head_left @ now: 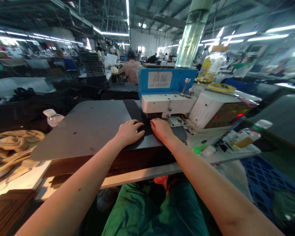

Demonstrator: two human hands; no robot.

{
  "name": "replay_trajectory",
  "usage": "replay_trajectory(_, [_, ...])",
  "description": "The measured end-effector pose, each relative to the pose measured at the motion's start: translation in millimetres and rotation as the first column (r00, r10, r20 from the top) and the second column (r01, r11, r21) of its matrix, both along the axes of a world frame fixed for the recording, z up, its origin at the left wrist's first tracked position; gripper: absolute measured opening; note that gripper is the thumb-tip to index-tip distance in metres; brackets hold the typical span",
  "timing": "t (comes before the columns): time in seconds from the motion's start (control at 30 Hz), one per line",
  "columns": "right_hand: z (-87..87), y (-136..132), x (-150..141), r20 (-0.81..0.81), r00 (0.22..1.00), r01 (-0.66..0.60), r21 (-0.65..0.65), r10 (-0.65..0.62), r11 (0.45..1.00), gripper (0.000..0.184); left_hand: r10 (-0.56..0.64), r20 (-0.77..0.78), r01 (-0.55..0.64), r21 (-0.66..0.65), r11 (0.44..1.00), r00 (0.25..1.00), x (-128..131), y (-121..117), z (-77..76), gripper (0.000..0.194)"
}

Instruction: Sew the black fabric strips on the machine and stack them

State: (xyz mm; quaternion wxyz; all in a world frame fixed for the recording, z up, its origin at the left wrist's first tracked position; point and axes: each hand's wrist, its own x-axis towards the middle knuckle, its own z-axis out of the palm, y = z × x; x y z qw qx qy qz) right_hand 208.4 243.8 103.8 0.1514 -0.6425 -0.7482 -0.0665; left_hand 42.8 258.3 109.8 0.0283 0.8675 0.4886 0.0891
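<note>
My left hand (129, 131) lies flat, fingers stretched, on a dark sheet of material (135, 113) that rests on a grey metal work plate (88, 127). My right hand (161, 128) presses on the same sheet just right of it, fingers curled down at the foot of a white and blue machine head (167, 95). Both hands sit side by side right in front of the machine's working point. The fingertips of the right hand are partly hidden under the machine head.
A control box with red lights (226, 114) stands right of the machine. Bottles (248, 136) and small green items (199, 149) lie at the right. A plastic bottle (53, 118) and tan cloth (12, 147) lie left. Stacked dark sheets (7, 206) sit lower left. People work at far tables.
</note>
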Motion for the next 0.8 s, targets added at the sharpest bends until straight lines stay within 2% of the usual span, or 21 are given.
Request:
replay_trajectory(0.27, [6.5, 2, -5, 0.033, 0.997, 0.066, -0.034, -0.065, 0.997, 0.028, 0.031, -0.005, -0.031, -0.006, 0.999, 1.000, 2, 16, 2.3, 0.039])
replay_trajectory(0.5, [3.5, 4, -3, 0.007, 0.998, 0.063, -0.008, -0.063, 0.998, 0.026, 0.108, -0.014, -0.108, -0.010, 0.994, 0.994, -3, 38, 4.0, 0.040])
replay_trajectory(0.63, [-1.8, -7, 4, -0.082, 0.997, -0.017, 0.002, 0.018, 1.000, 0.024, 0.138, -0.023, -0.138, -0.017, 0.990, 0.990, -18, 51, 3.4, 0.040])
replay_trajectory(0.73, [-6.9, -19, 11, -0.162, 0.981, -0.099, 0.054, 0.107, 0.994, 0.024, 0.090, 0.008, -0.090, -0.003, 0.996, 0.996, -33, 56, -0.1, 0.040])
replay_trajectory(0.8, [-9.5, -24, 14, -0.202, 0.971, -0.107, 0.094, 0.125, 0.990, 0.025, 0.039, 0.033, -0.039, 0.004, 0.999, 0.999, -41, 54, -1.8, 0.039])
